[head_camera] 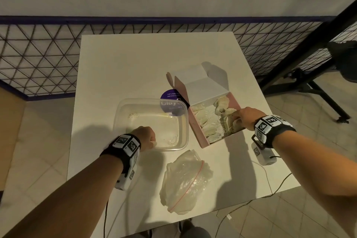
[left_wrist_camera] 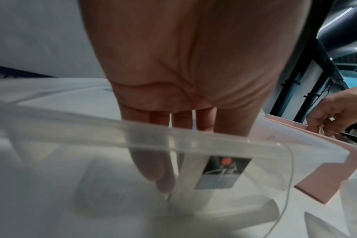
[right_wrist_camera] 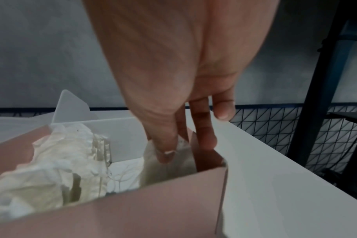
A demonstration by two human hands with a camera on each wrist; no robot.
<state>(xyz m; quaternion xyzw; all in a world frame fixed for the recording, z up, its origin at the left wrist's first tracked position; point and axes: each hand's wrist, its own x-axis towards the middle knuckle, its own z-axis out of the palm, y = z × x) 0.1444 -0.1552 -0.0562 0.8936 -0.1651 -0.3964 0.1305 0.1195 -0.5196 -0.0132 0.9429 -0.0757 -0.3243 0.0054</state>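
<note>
A clear plastic container (head_camera: 139, 100) stands mid-table, almost empty apart from a few crumbs. My left hand (head_camera: 148, 138) grips its near-left rim (left_wrist_camera: 194, 141), thumb (left_wrist_camera: 153, 167) outside the wall and fingers over the edge. To its right lies an open pink box (head_camera: 199, 131) holding several crumpled cream-coloured pieces (head_camera: 208, 120). My right hand (head_camera: 243, 116) reaches into the box's near right corner. Its thumb and fingers (right_wrist_camera: 206, 136) pinch one cream piece (right_wrist_camera: 165, 167) against the box wall (right_wrist_camera: 132, 209).
A crumpled zip bag (head_camera: 185, 176) with a red seal lies near the table's front edge. A purple round label (head_camera: 171, 95) sits partly under the container. A wire mesh fence (head_camera: 38, 60) runs behind the table; a black stand (head_camera: 309, 75) and cables are on the right.
</note>
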